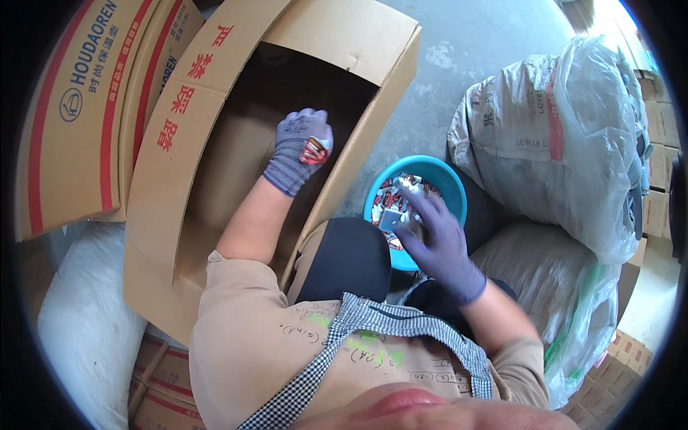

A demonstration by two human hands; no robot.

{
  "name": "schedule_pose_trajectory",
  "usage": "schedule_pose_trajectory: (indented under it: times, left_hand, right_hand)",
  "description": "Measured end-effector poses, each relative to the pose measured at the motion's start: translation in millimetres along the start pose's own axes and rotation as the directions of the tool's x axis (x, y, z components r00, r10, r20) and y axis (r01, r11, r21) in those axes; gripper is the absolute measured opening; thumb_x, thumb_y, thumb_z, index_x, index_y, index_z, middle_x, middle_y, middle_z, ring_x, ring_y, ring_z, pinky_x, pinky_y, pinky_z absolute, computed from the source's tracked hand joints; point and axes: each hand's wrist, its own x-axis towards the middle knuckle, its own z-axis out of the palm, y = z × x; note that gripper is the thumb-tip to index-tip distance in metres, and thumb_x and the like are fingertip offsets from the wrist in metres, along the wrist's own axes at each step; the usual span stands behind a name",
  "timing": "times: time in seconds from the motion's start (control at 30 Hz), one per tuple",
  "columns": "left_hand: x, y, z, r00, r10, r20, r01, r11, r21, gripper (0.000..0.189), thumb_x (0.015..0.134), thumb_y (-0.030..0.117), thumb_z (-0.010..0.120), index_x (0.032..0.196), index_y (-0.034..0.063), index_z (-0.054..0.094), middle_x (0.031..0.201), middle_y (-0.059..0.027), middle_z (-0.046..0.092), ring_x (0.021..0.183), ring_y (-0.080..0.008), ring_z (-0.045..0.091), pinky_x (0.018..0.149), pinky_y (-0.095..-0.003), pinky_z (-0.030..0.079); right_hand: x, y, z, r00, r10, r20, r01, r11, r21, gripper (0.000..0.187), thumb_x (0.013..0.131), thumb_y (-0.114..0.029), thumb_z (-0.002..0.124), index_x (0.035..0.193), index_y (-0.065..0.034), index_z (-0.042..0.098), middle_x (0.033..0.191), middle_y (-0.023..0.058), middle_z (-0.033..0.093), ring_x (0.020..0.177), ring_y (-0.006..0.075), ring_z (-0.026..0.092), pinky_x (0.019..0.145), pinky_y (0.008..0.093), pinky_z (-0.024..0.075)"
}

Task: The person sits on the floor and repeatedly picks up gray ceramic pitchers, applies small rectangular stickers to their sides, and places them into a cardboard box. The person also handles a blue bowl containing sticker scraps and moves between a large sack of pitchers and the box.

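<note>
Inside the large open cardboard box (371, 129) is my left hand (303, 145) in a grey-purple knit glove. Its fingers are curled, and a small red and brown printed packet (315, 151) shows at the side of the hand. Over a round turquoise plastic basin (458, 199) my right hand (438, 236), gloved in the same way, has its thumb and fingers spread. The basin holds many small red and white printed pieces (392, 196). A small grey square object (389, 220) lies among them, near my right thumb. The dark box interior hides much of its contents.
Closed cartons (80, 118) with red stripes stand left of the open box. A full woven sack (516, 140) under clear plastic stands right of the basin, with another wrapped bundle (537, 285) below it. A white sack (86, 290) lies at lower left. Small boxes (661, 161) are stacked far right.
</note>
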Motion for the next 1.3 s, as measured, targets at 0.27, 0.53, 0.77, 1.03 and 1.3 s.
schedule_pose_trajectory:
  times: [0.27,0.53,0.77,1.03,1.3]
  left_hand:
    - [-3.1,15.1,-37.5,0.997,0.071,0.009,-0.069,0.989,-0.134,0.024,0.089,0.032,0.064,0.098,0.0110,0.071,0.101,-0.0156,0.070,0.098,-0.0347,0.068,0.085,-0.0485,0.055]
    - [165.8,-187.2,88.3,0.857,-0.364,-0.366,0.205,0.891,-0.404,0.056,0.086,0.050,0.066,0.118,0.0044,0.069,0.125,-0.0297,0.063,0.116,-0.0476,0.061,0.097,-0.0527,0.052]
    - [197.4,-159.1,27.1,0.958,-0.240,-0.160,0.270,0.941,0.205,0.056,0.087,0.051,0.064,0.122,0.0065,0.067,0.128,-0.0273,0.062,0.119,-0.0452,0.059,0.099,-0.0517,0.050]
    - [213.3,-139.2,-2.1,0.976,-0.168,-0.138,0.204,0.927,0.314,0.056,0.089,0.051,0.062,0.126,0.0089,0.064,0.132,-0.0245,0.060,0.122,-0.0425,0.058,0.101,-0.0507,0.049]
    - [219.6,-126.6,-23.1,0.984,-0.131,-0.123,0.168,0.913,0.371,0.056,0.091,0.052,0.060,0.130,0.0112,0.062,0.135,-0.0218,0.059,0.125,-0.0397,0.056,0.104,-0.0496,0.047]
  right_hand:
    - [95.4,-59.2,24.4,0.918,-0.386,0.087,0.392,0.917,-0.072,0.033,0.082,-0.015,0.079,0.110,-0.0057,0.066,0.105,0.0150,0.063,0.092,0.0330,0.069,0.080,0.0406,0.0561]
    - [49.5,102.6,12.1,0.973,0.204,0.111,-0.222,0.957,0.187,0.026,0.095,-0.018,0.064,0.116,-0.0034,0.071,0.104,0.0136,0.075,0.099,0.0240,0.071,0.089,0.0351,0.0532]
    - [34.1,120.4,-3.1,0.891,0.421,0.172,-0.363,0.887,-0.286,0.035,0.087,-0.012,0.056,0.119,-0.0086,0.070,0.111,0.0193,0.071,0.106,0.0384,0.067,0.096,0.0457,0.0520]
    - [41.0,150.1,10.8,0.815,0.543,0.202,-0.411,0.787,-0.461,0.030,0.092,-0.009,0.056,0.116,-0.0092,0.072,0.111,0.0196,0.072,0.107,0.0365,0.067,0.096,0.0467,0.0515]
    - [45.3,141.3,5.3,0.742,0.635,0.216,-0.427,0.695,-0.578,0.027,0.089,-0.029,0.066,0.109,-0.0106,0.073,0.102,0.0175,0.073,0.101,0.0356,0.069,0.090,0.0476,0.0536]
